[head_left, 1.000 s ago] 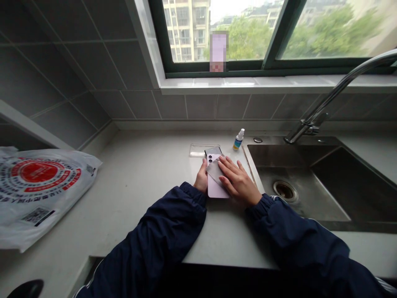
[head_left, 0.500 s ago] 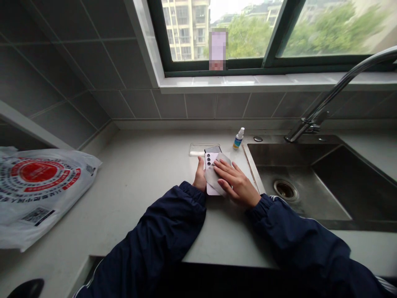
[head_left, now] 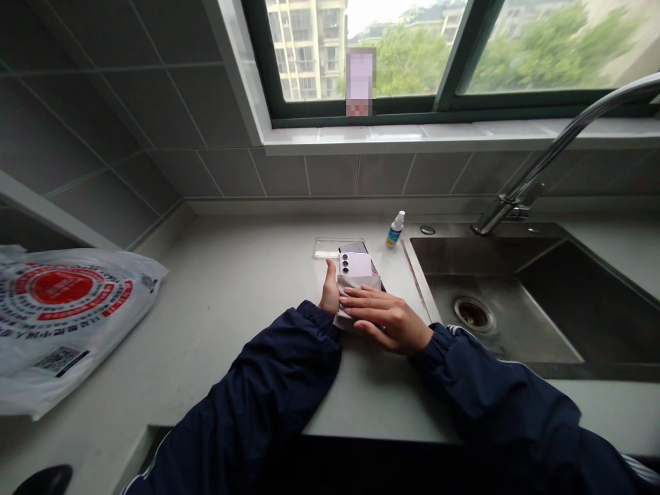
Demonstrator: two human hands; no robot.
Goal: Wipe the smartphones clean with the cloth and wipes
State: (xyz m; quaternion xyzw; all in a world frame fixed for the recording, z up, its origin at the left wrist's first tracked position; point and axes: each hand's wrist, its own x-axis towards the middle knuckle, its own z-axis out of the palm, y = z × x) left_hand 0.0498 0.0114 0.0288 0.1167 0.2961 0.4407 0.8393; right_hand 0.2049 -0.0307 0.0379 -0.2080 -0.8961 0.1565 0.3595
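A lavender smartphone [head_left: 361, 264] lies back up, its row of camera lenses towards the far left corner. My left hand [head_left: 331, 289] holds it from the left side, thumb pointing up and the other fingers hidden beneath. Across the phone's lower half is a light grey cloth [head_left: 355, 282]. My right hand [head_left: 386, 315] presses this cloth down with its fingers laid flat. A dark-edged flat object [head_left: 355, 246] shows partly behind and beside the phone. Just beyond it, a clear phone case [head_left: 324, 248] rests on the counter.
A small white spray bottle [head_left: 394, 230] with a blue and yellow label stands near the steel sink [head_left: 546, 330]. The faucet [head_left: 546, 158] arches over the sink's far side. On the left sits a white plastic bag [head_left: 77, 309] with red print on the pale countertop [head_left: 232, 275].
My right hand and the cloth have slid down the phone towards me, uncovering more of its upper back. The cloth lies straighter across it. My left hand keeps its hold.
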